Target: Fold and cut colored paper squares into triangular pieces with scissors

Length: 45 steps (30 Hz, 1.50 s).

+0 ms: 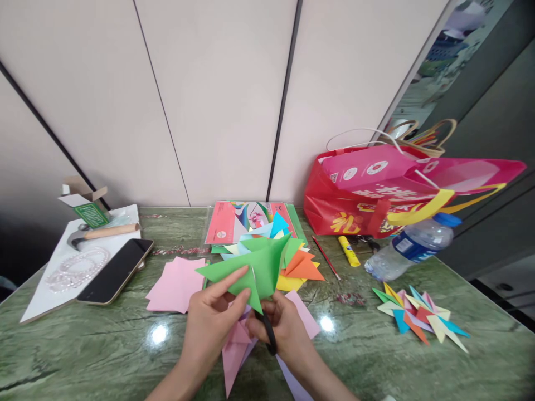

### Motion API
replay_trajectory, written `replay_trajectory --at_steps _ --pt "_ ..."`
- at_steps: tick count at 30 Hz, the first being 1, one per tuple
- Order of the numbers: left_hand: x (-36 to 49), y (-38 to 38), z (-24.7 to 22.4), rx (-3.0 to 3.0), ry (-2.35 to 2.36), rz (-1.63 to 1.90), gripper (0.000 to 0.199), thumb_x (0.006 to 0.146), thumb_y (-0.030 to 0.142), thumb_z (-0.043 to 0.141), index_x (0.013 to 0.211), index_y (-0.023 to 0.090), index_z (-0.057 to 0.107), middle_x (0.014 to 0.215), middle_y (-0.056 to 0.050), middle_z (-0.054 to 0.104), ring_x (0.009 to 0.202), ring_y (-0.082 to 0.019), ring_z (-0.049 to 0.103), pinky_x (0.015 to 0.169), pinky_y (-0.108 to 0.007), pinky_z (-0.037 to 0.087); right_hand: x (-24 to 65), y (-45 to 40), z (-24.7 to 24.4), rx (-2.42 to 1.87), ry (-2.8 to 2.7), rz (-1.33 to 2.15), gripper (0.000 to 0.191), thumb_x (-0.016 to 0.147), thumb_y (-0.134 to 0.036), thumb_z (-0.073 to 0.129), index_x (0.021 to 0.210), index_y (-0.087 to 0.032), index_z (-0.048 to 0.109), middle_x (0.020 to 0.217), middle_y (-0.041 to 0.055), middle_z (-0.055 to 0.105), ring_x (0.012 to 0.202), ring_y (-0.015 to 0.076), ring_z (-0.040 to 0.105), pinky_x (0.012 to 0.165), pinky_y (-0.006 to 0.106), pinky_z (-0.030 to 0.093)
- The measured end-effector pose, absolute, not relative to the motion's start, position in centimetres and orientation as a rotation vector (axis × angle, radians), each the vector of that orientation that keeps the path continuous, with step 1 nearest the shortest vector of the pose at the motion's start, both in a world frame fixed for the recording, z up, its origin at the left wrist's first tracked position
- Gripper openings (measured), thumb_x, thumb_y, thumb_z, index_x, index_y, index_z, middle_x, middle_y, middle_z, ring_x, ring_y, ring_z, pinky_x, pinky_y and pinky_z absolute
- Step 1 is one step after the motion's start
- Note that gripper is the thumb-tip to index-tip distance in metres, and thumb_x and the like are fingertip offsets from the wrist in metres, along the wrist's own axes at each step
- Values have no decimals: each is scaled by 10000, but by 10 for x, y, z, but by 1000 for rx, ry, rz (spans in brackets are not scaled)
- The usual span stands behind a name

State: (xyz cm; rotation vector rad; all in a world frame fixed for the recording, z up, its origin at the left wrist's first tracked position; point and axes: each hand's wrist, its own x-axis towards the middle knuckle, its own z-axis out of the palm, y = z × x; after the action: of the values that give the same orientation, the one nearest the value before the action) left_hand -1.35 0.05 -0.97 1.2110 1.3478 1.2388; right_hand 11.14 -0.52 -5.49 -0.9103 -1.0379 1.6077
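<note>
My left hand (211,317) pinches a green folded paper (265,270) between thumb and fingers, raised above the table. My right hand (290,328) is closed on a pair of scissors, whose black handle (270,338) shows below the paper. A blade seems to lie along the paper's slit; most of the scissors is hidden. Under my hands lie pink folded paper pieces (233,362) and a lilac strip (292,379). Behind the green paper is a pile of folded papers, with an orange one (301,266) on its right side.
Pink sheets (178,287), a phone (117,273), bead strings (79,270) and a hammer (111,231) are on the left. Rightward are a pencil (326,257), a glue stick (348,252), a water bottle (412,250), a red bag (346,206) and colourful paper stars (418,317).
</note>
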Motion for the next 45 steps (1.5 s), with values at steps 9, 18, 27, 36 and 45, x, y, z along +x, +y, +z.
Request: replay_trajectory --at_steps 9,18,27,36,45 --pt "-16 0 -12 1200 1350 1256 390 647 255 691 1026 161 696 504 41 503 487 -86 373 448 -189 346 113 -3 -54 -882 -1036 1630 469 518 -250 820 862 -173 510 624 -30 597 594 145 573 563 226 425" --pt "-21 3 -9 1210 1379 1284 418 654 274 689 1048 136 681 450 72 348 463 -75 273 411 -193 245 113 -6 -51 -819 -974 1720 486 536 -286 816 807 -195 423 607 -39 626 527 102 556 524 200 422" --pt "-31 9 5 1162 1417 1432 431 618 284 716 1023 138 693 460 90 243 457 -66 187 396 -201 183 116 -7 -48 -612 -1032 1893 397 663 -357 734 766 -197 386 589 -18 629 449 76 543 466 174 403" --pt "-36 9 5 1179 1354 1267 425 616 277 708 1023 153 694 459 55 443 453 -83 347 441 -210 291 124 -7 -47 -389 -1139 2160 728 624 -459 731 1215 -191 401 582 -12 636 392 69 505 390 135 368" --pt "-38 3 14 1199 1289 1134 377 618 257 713 983 165 711 471 69 363 488 -77 275 453 -202 216 124 -6 -55 -349 -1238 2058 975 658 -372 743 1399 -246 123 696 15 665 520 98 590 515 192 443"
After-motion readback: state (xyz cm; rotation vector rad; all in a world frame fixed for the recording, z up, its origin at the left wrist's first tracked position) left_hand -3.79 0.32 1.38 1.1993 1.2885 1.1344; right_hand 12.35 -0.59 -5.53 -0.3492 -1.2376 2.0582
